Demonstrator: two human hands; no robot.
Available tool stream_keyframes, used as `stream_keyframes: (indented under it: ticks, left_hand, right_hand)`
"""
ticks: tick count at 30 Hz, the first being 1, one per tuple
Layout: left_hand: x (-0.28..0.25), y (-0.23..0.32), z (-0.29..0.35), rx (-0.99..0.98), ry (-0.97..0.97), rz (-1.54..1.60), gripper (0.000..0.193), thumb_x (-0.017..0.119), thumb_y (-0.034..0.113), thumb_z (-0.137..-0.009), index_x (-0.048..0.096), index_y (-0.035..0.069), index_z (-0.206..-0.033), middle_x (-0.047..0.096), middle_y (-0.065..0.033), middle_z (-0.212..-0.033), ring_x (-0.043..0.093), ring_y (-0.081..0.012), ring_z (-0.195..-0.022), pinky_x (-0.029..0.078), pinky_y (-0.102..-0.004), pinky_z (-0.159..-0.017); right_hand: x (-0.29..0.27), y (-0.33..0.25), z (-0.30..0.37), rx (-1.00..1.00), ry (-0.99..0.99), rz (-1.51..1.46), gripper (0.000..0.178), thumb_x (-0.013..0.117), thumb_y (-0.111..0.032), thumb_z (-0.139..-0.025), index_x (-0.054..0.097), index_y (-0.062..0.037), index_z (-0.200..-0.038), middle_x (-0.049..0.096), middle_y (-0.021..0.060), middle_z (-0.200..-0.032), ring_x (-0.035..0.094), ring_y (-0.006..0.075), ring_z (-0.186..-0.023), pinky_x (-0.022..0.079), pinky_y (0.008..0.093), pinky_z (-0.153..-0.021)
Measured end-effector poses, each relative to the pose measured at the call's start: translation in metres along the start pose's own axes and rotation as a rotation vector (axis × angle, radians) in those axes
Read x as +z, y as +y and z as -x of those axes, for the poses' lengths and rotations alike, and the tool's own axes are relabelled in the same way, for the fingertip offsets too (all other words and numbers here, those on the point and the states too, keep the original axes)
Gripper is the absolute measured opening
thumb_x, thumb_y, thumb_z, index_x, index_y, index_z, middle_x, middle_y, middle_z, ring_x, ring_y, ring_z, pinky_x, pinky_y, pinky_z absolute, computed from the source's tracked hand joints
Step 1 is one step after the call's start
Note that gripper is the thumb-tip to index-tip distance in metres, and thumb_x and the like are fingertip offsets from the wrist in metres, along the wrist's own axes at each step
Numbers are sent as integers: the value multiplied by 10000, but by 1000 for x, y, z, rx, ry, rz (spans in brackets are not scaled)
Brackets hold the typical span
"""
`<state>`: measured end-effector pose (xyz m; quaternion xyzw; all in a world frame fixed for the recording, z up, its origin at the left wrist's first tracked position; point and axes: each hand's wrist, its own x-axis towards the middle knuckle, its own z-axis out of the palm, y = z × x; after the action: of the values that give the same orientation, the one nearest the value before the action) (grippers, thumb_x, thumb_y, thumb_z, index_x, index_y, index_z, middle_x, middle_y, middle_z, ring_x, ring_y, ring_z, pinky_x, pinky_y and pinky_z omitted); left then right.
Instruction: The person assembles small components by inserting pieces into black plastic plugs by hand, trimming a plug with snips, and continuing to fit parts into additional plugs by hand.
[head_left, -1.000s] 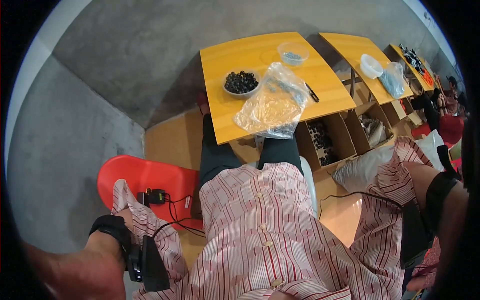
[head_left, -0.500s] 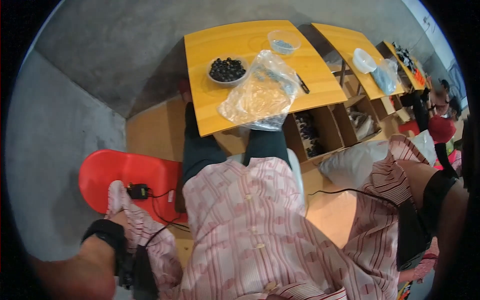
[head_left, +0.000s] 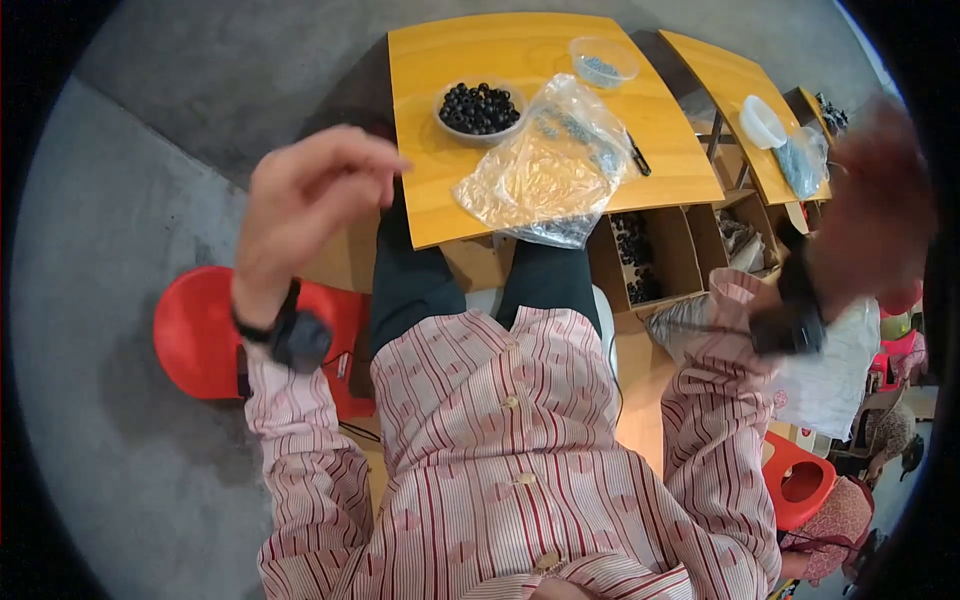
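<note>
My left hand (head_left: 312, 195) is raised beside the left edge of the yellow table (head_left: 423, 205), fingers loosely bent and apart, nothing in it. My right hand (head_left: 875, 215) is lifted at the far right, smeared by motion, so its fingers cannot be read. Both wrists wear black bands with a small dark device. On the table stand a clear round bowl of black, bead-like pieces (head_left: 480, 108) and a clear tub of small grey-blue pieces (head_left: 602, 68). A crumpled clear plastic bag (head_left: 545, 165) with some grey-blue pieces inside hangs over the near edge. A black pen-like tool (head_left: 638, 155) lies beside it.
A red chair (head_left: 190, 330) stands at my left, near the grey wall. Open cardboard boxes (head_left: 680, 255) with dark parts sit under the table's right side. A second table holds a white bowl (head_left: 763, 122) and a bluish bag (head_left: 803, 165). Other people sit at the lower right.
Both my hands have come up and forward from low at the sides; the left is now beside the table, the right at the upper right. The table's things stay in place while the view shifts slightly.
</note>
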<state>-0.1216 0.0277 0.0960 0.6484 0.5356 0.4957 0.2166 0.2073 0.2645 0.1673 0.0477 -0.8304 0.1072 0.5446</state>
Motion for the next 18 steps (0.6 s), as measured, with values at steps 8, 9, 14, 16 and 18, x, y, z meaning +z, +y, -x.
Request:
stream_keyframes:
  ticks: [8,9,14,16,18]
  left_hand:
    - [36,-144,-53,-262,125,-308,165,573,80,-840,620,10,-983,613,-55,-801,560,-135,-741,442,-259,-700]
    - [41,-151,-60,-266,114,-410,175,584,69,-820,620,16,-983,616,-79,-806,573,-173,-745,450,-283,-714]
    - [49,-202,-91,-91,104,-730,228,565,10,-764,622,39,-983,598,-136,-863,555,-299,-844,441,-377,-784]
    - [54,-211,-98,-101,96,-767,248,554,-11,-752,622,43,-984,594,-146,-892,539,-330,-887,432,-404,-809]
    - [57,-219,-103,-188,30,-851,290,562,-27,-726,623,52,-998,587,-165,-933,522,-344,-934,424,-408,-831]
  right_hand:
    - [142,30,69,756,-425,-235,275,546,-238,-924,583,-13,-769,486,-15,-567,476,47,-546,390,227,-483]
    - [147,26,79,769,-516,-174,262,567,-230,-902,573,-3,-770,530,53,-568,509,138,-512,412,278,-489]
    - [153,24,120,659,-757,-48,222,614,-235,-835,600,-21,-777,579,175,-661,573,349,-634,447,380,-553]
    - [151,22,128,674,-773,-10,222,616,-245,-832,603,-30,-777,582,172,-662,583,343,-645,449,384,-561]
    - [148,23,138,685,-780,30,223,617,-254,-826,603,-39,-770,576,172,-655,586,341,-647,445,392,-560]
